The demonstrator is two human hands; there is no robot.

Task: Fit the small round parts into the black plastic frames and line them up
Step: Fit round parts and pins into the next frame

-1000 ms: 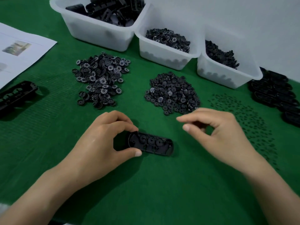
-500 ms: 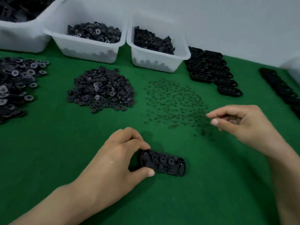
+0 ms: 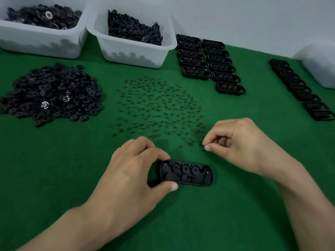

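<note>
A black plastic frame (image 3: 186,173) lies flat on the green felt near the front, with round parts seated in its pockets. My left hand (image 3: 132,171) grips its left end between thumb and fingers. My right hand (image 3: 237,144) hovers just to the right and beyond the frame, at the near edge of a scatter of tiny dark pins (image 3: 159,107). Its thumb and forefinger are pinched together; whether a pin sits between them is too small to tell. A heap of small round black parts (image 3: 52,95) lies at the left.
Two white bins (image 3: 130,51) (image 3: 36,44) of black parts stand at the back. Two rows of black frames (image 3: 210,64) sit back right, another row (image 3: 301,89) runs along the far right beside a white bin (image 3: 319,67). A pale wall bounds the table behind.
The view has swung to the right. My right hand moved from the round-part heap to the pin scatter and lowered, its fingers pinching. My left hand keeps hold of the frame.
</note>
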